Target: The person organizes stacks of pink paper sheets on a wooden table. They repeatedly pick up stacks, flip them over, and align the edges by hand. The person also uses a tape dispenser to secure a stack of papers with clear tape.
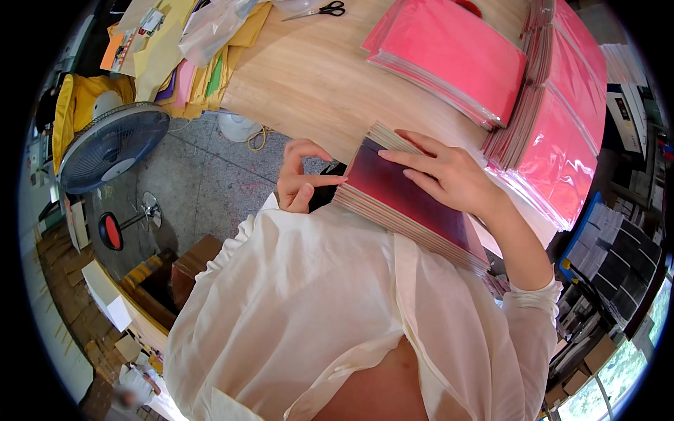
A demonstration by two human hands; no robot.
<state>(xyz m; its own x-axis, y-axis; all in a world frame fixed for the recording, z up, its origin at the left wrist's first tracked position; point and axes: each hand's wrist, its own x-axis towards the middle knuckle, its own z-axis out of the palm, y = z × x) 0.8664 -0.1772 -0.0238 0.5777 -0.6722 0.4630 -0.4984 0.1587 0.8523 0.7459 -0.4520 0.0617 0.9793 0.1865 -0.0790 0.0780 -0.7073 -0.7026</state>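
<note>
A stack of thin booklets (pixel 411 200) with a dark red and purple cover on top lies at the table's near edge, close against my white shirt. On its top cover rests my right hand (pixel 446 172), fingers stretched and spread, with the fingertips near the stack's far left end. My left hand (pixel 302 179) is at the stack's left end, its index finger reaching to the booklets' edges. The thumb and other fingers of that hand are apart and bent, with nothing visible between them.
Pink plastic-wrapped stacks (pixel 449 52) fill the table's right side, with taller ones (pixel 554 140) beside them. Black scissors (pixel 330 9) lie at the far edge. Yellow envelopes (pixel 210 77) cover the far left. A floor fan (pixel 116 151) stands left of the table (pixel 295 84).
</note>
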